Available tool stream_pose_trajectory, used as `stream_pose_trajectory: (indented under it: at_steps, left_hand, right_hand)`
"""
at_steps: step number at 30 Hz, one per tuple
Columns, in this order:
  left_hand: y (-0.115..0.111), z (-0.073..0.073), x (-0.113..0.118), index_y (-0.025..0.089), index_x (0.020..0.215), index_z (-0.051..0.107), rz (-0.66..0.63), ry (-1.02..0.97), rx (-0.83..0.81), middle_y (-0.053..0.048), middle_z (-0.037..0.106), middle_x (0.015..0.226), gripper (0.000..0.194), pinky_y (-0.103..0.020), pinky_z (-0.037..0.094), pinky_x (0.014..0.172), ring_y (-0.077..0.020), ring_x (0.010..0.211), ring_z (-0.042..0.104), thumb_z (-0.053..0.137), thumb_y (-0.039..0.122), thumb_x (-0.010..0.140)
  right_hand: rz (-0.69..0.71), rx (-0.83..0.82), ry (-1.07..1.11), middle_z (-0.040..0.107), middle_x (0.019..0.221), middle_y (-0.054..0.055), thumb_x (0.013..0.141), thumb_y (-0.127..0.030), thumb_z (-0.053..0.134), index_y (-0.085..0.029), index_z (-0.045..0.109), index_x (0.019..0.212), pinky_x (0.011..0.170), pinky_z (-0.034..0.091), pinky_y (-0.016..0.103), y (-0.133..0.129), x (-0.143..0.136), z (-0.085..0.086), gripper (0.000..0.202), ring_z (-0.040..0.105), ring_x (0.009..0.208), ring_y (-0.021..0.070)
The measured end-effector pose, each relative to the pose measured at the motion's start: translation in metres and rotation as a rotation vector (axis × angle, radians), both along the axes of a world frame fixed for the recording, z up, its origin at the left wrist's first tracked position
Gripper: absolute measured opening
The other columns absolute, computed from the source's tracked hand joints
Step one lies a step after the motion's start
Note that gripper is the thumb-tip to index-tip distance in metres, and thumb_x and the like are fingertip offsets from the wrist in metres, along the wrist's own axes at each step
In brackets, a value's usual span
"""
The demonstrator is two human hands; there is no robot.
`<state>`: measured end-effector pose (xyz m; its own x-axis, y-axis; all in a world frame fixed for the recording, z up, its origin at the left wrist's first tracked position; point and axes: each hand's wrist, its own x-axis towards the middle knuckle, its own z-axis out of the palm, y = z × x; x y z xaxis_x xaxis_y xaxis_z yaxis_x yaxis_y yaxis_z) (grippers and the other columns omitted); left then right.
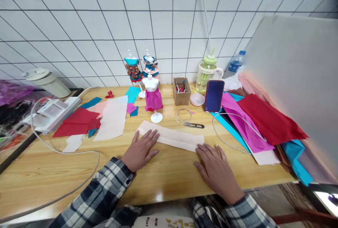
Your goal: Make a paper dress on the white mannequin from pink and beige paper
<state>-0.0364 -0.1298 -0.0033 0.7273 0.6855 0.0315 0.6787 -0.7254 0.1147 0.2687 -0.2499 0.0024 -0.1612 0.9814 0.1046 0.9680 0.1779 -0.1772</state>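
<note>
A long, pale pink strip of fabric [175, 138] lies on the wooden table with a crease along its length. My left hand [141, 150] rests flat on the strip's left end, fingers apart. At the right end, my right hand [215, 166] touches the strip's lower corner with spread fingertips. Small black thread snips [194, 125] lie just above the strip, beside a thin loop of cord [184, 115]. Behind the strip stands a small white dress form [151, 84] wearing a magenta skirt [154, 100].
Two dressed forms [133, 70] stand by the tiled wall. A cardboard box [182, 92], pink dish [197, 99], phone [214, 96] and green-lidded jug [207, 73] are behind. Fabric piles [271, 118] lie right, scraps [79, 120] left. A cable [97, 164] crosses the left side.
</note>
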Motion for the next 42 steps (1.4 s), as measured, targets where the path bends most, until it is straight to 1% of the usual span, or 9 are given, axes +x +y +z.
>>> stream_pose_trajectory:
  at_steps: [8, 12, 17, 24, 28, 32, 35, 39, 42]
  left_hand:
    - [-0.012, 0.003, -0.015, 0.029, 0.153, 0.017, 0.045, 0.063, -0.055, -0.010, 0.030, 0.157, 0.067, -0.060, 0.013, 0.114, -0.0292, 0.142, 0.032, 0.036, 0.056, 0.095]
    - [-0.002, 0.009, -0.037, 0.029, 0.144, 0.041, 0.113, -0.011, -0.023, -0.008, 0.050, 0.145, 0.049, -0.048, 0.025, 0.113, -0.0220, 0.130, 0.049, 0.040, 0.044, 0.097]
    - [0.022, 0.013, -0.047, 0.031, 0.108, 0.070, 0.049, -0.108, 0.017, -0.003, 0.071, 0.115, 0.027, -0.047, 0.022, 0.111, -0.0183, 0.106, 0.063, 0.046, 0.039, 0.096]
    - [0.027, 0.020, -0.030, 0.026, 0.098, 0.068, 0.039, -0.147, 0.017, -0.002, 0.073, 0.102, 0.027, -0.049, 0.018, 0.110, -0.0180, 0.103, 0.061, 0.041, 0.027, 0.097]
    - [0.023, 0.023, -0.034, 0.023, 0.096, 0.064, 0.144, -0.201, -0.058, -0.003, 0.071, 0.097, 0.028, -0.050, 0.018, 0.111, -0.0171, 0.099, 0.062, 0.036, 0.028, 0.098]
    - [0.018, 0.028, -0.030, 0.022, 0.095, 0.061, 0.183, -0.239, -0.146, -0.001, 0.070, 0.091, 0.026, -0.051, 0.018, 0.111, -0.0157, 0.092, 0.063, 0.035, 0.025, 0.097]
    - [0.012, 0.040, -0.019, 0.023, 0.095, 0.061, 0.131, -0.256, -0.165, 0.000, 0.070, 0.089, 0.025, -0.052, 0.012, 0.113, -0.0152, 0.090, 0.063, 0.037, 0.026, 0.097]
    - [0.005, 0.060, -0.008, 0.024, 0.094, 0.063, 0.073, -0.260, -0.137, 0.001, 0.070, 0.087, 0.026, -0.053, 0.006, 0.115, -0.0150, 0.090, 0.064, 0.037, 0.028, 0.098]
    - [0.004, 0.069, -0.014, 0.025, 0.111, 0.060, 0.141, -0.315, -0.156, 0.000, 0.072, 0.096, 0.025, -0.054, 0.009, 0.115, -0.0178, 0.097, 0.064, 0.054, 0.039, 0.091]
  right_hand:
    - [0.313, -0.011, 0.008, 0.028, 0.158, 0.006, 0.095, -0.045, 0.042, -0.024, 0.025, 0.152, 0.115, 0.018, 0.056, 0.046, -0.035, -0.002, 0.063, 0.025, 0.144, 0.0277]
    - [0.316, -0.107, 0.028, 0.031, 0.156, 0.007, 0.095, -0.050, 0.040, -0.024, 0.025, 0.152, 0.113, 0.021, 0.058, 0.052, -0.037, -0.013, 0.064, 0.031, 0.142, 0.0280]
    - [0.280, -0.089, 0.049, 0.050, 0.145, 0.005, 0.093, -0.045, 0.050, -0.028, 0.049, 0.138, 0.111, 0.024, 0.053, 0.061, -0.037, -0.004, 0.048, 0.047, 0.129, 0.0272]
    - [0.253, -0.013, 0.035, 0.071, 0.111, 0.006, 0.095, -0.027, 0.047, -0.024, 0.067, 0.106, 0.098, 0.035, 0.045, 0.079, -0.051, 0.012, 0.023, 0.061, 0.103, 0.0228]
    - [0.262, 0.036, 0.062, 0.070, 0.116, 0.005, 0.096, -0.021, 0.043, -0.025, 0.069, 0.103, 0.105, 0.028, 0.048, 0.079, -0.045, 0.014, 0.027, 0.060, 0.105, 0.0218]
    - [0.242, 0.054, 0.124, 0.061, 0.133, 0.008, 0.094, -0.034, 0.047, -0.022, 0.060, 0.125, 0.107, 0.027, 0.049, 0.076, -0.049, 0.025, 0.035, 0.054, 0.119, 0.0261]
    - [0.278, 0.058, 0.205, 0.052, 0.143, 0.011, 0.086, -0.050, 0.058, -0.018, 0.040, 0.145, 0.111, 0.024, 0.050, 0.080, -0.069, 0.038, 0.069, 0.044, 0.130, 0.0289]
    - [0.328, 0.002, 0.285, 0.073, 0.108, 0.002, 0.092, -0.034, 0.054, -0.029, 0.065, 0.114, 0.112, 0.022, 0.047, 0.096, -0.095, 0.050, 0.026, 0.062, 0.103, 0.0205]
    - [0.295, 0.016, 0.316, 0.074, 0.083, -0.002, 0.094, -0.027, 0.051, -0.027, 0.070, 0.088, 0.110, 0.025, 0.046, 0.107, -0.100, 0.056, 0.020, 0.066, 0.082, 0.0160]
